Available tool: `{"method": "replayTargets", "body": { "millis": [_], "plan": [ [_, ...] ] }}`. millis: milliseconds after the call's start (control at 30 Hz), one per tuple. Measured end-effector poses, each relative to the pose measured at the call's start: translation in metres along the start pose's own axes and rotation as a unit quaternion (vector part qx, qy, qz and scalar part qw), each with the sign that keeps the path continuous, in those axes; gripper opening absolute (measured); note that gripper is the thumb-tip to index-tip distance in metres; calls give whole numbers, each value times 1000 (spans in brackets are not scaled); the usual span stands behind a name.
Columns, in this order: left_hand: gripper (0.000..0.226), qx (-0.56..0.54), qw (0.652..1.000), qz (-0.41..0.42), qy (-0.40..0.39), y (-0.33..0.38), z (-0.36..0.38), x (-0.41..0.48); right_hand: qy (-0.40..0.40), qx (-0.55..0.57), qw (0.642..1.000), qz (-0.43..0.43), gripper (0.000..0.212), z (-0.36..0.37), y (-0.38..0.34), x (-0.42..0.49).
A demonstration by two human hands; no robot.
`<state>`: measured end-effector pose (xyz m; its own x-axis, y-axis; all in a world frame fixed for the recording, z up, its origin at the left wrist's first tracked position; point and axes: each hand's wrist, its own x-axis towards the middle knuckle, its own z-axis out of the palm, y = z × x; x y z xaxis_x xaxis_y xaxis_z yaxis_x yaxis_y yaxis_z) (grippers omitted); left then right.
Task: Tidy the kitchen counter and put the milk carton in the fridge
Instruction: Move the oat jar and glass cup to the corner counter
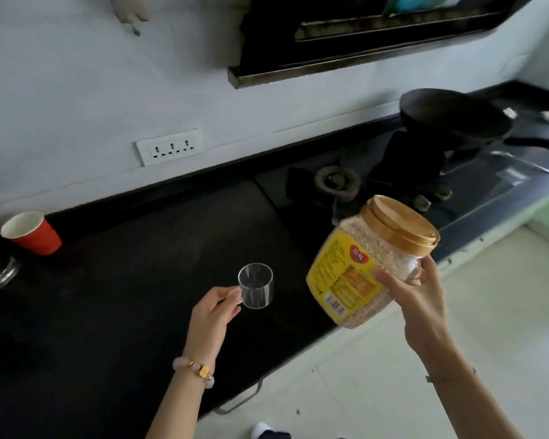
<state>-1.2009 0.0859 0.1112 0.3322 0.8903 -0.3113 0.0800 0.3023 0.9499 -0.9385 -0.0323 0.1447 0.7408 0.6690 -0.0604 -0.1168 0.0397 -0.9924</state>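
Counter [124, 280]: left hand [210, 315] grips glass cup [255, 285], right hand [415, 299] yellow-labelled jar [371, 264], print unreadable

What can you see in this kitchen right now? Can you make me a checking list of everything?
Surface: dark counter, mostly bare in the middle.
Job's things: milk carton, nothing seen; fridge, nothing seen.
Clutter: red paper cup tilted near the wall; metal item at the left edge, unclear.
Hands: left hand holds an empty clear glass cup by its handle; right hand holds a tilted grain jar, gold lid on.
Cables: nothing seen; wall socket strip has nothing plugged in.
Surroundings: gas stove, black pan, range hood, light floor tiles.
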Motion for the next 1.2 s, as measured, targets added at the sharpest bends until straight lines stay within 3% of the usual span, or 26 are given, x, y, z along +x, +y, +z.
{"method": "replayTargets", "body": {
  "millis": [133,300,400,467,533,667,867,1200],
  "plan": [
    [16,20,997,-14,-74,-6,64,-5,94,5,995,-22,82,-74,-10,-21],
    [14,89,978,-26,-186,-20,162,-22,193,-28,980,-28,92,-171,-7,-56],
    [36,138,962,-34,-233,-33,220,-43,230,-35,972,-25,91,-230,-5,-80],
    [21,160,953,-34,-256,-47,256,-57,254,-30,966,-21,93,-268,-5,-94],
    [11,183,943,-37,-275,-61,291,-68,275,-32,961,-17,95,-303,-6,-105],
    [13,183,930,-46,-317,-75,358,-87,309,-55,949,-23,84,-363,-9,-111],
    [14,160,920,-31,-356,-62,469,-93,365,-46,929,-31,98,-445,-27,-101],
    [17,199,904,-52,-375,-75,645,-24,403,-59,913,-11,100,-559,-33,13]
  ]
}}
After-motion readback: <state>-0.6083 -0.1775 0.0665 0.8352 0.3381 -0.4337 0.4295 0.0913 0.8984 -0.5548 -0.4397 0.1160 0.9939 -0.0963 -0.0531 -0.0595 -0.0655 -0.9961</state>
